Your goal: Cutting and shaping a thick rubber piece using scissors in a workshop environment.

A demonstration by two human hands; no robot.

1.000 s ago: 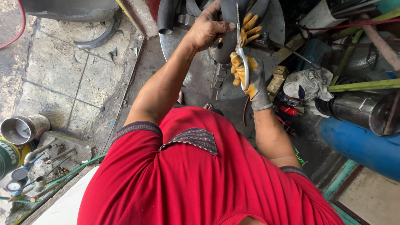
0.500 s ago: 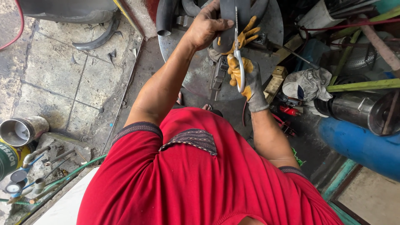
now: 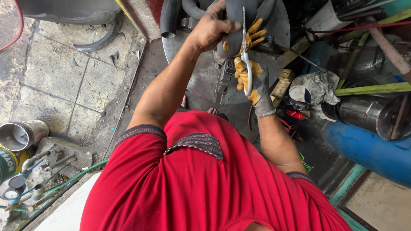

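Two hands over the round metal surface [image 3: 201,77], my bare left hand [image 3: 212,28] clamped on the black tube [image 3: 233,17], my gloved right hand [image 3: 250,70] closed round the scissors [image 3: 245,51], blades against the tube.

top middle: round metal plate [image 3: 201,72], with the rubber tube [image 3: 233,25] over it
on the tube: left hand [image 3: 212,28] left of the scissors [image 3: 245,55], right hand [image 3: 252,77] just below
right edge: cylinder tank [image 3: 368,149], rag [image 3: 314,87] above-left of it
lower left: pipes and gauges [image 3: 25,184], metal can [image 3: 19,134] above them
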